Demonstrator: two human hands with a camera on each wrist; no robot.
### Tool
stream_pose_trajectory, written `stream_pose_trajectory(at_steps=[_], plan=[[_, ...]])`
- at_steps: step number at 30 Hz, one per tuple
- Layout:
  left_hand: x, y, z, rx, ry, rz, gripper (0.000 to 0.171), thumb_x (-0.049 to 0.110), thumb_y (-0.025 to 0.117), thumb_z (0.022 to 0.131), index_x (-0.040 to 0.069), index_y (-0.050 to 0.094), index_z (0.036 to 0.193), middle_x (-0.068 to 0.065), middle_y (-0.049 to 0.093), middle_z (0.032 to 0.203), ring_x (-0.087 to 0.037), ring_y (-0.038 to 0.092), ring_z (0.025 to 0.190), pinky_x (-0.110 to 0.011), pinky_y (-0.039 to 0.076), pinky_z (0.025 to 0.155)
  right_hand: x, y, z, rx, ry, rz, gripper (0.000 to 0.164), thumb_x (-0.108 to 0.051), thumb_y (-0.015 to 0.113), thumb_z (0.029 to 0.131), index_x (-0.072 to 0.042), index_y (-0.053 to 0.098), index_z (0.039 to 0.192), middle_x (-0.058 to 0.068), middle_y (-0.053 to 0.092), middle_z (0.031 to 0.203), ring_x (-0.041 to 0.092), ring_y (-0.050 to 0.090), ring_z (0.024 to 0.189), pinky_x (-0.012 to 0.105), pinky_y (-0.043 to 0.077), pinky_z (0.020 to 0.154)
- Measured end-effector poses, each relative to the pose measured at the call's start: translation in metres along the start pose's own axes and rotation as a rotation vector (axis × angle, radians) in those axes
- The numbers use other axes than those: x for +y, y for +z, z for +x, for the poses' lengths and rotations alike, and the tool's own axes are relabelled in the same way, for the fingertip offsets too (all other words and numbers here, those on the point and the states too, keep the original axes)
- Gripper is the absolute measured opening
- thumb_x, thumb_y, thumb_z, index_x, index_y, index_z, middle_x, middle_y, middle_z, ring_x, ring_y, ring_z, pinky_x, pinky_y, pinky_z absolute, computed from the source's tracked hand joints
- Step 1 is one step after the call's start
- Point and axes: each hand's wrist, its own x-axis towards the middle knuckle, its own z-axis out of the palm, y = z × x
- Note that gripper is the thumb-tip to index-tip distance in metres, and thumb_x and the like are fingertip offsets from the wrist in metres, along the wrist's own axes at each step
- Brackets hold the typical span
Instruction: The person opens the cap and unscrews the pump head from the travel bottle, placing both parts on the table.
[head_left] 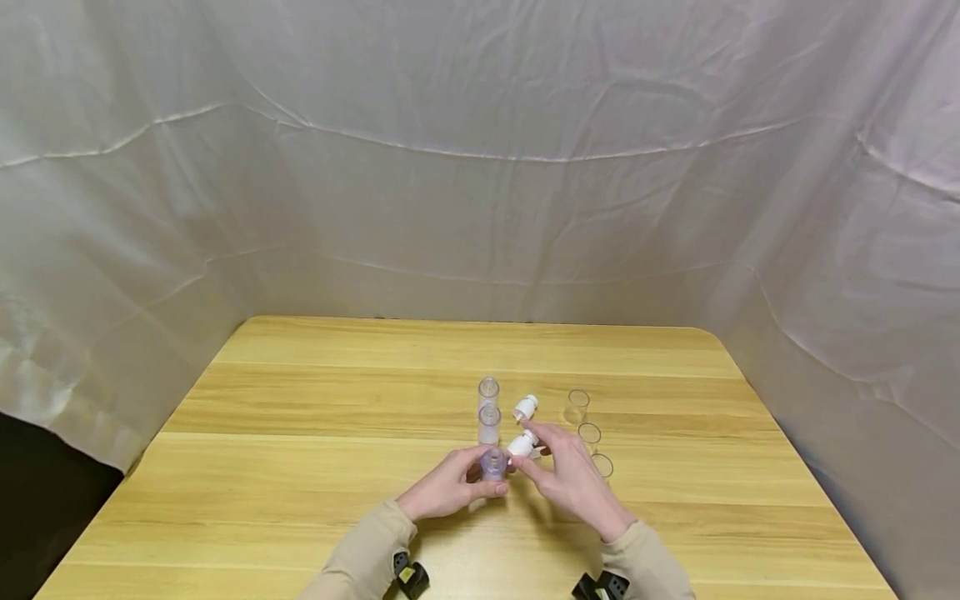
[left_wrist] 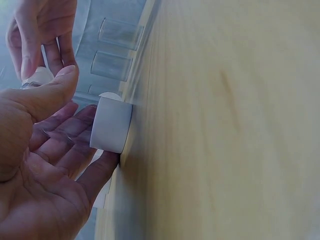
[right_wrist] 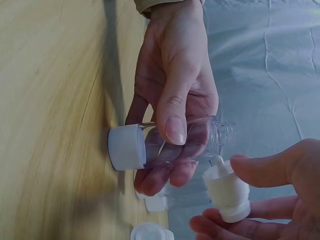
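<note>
My left hand [head_left: 453, 483] grips a clear bottle [head_left: 493, 464] with a threaded neck, its thumb and fingers round the body. The bottle stands upright at the near end of a row, and its white lower part [right_wrist: 127, 147] shows below the fingers. Just right of the neck, my right hand [head_left: 566, 475] pinches a white pump top [right_wrist: 227, 190] between thumb and fingers. That top is tilted, with its short stem pointing toward the bottle's neck and apart from the opening. In the left wrist view, the left thumb hides part of the pump top.
Two more clear bottles [head_left: 489, 423] stand behind the held one. Another white pump top [head_left: 526, 407] lies on the wooden table [head_left: 300, 467] beyond the right hand. Three clear cylindrical caps [head_left: 578, 407] stand in a line to the right. Grey cloth [head_left: 480, 208] hangs round the table.
</note>
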Motion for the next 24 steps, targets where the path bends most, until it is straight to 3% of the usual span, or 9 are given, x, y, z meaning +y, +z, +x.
stream_pose_trajectory(at_steps=[4,13,24], plan=[[-0.0001,0.0005,0.0002,0.001,-0.011,0.003,0.035,0.022,0.067,0.096,0.009,0.062,0.127,-0.011,0.071,0.123,-0.026,0.066,0.116,-0.031,0.051,0.106,0.0005,-0.0021,-0.0001,-0.057,0.012,-0.025,0.048,-0.015,0.077,0.086,0.002,0.063,0.129,0.019,0.071,0.121,0.029,0.07,0.097,0.042,0.063,0.083],[-0.0005,0.0006,0.0006,0.0,-0.014,0.002,0.035,0.023,0.067,0.096,0.009,0.062,0.127,-0.01,0.071,0.122,-0.026,0.066,0.115,-0.029,0.051,0.106,-0.0012,-0.0037,-0.0012,-0.202,0.068,-0.015,0.05,-0.014,0.073,0.09,0.004,0.058,0.134,0.024,0.069,0.122,0.038,0.068,0.109,0.058,0.057,0.096],[-0.0011,0.0012,0.0015,-0.001,-0.011,-0.007,0.037,0.022,0.067,0.096,0.008,0.062,0.13,-0.011,0.07,0.126,-0.029,0.064,0.121,-0.036,0.05,0.111,-0.0015,-0.0057,-0.0036,-0.242,0.083,-0.013,0.052,-0.016,0.073,0.09,0.005,0.056,0.135,0.025,0.07,0.119,0.04,0.067,0.11,0.061,0.055,0.096]])
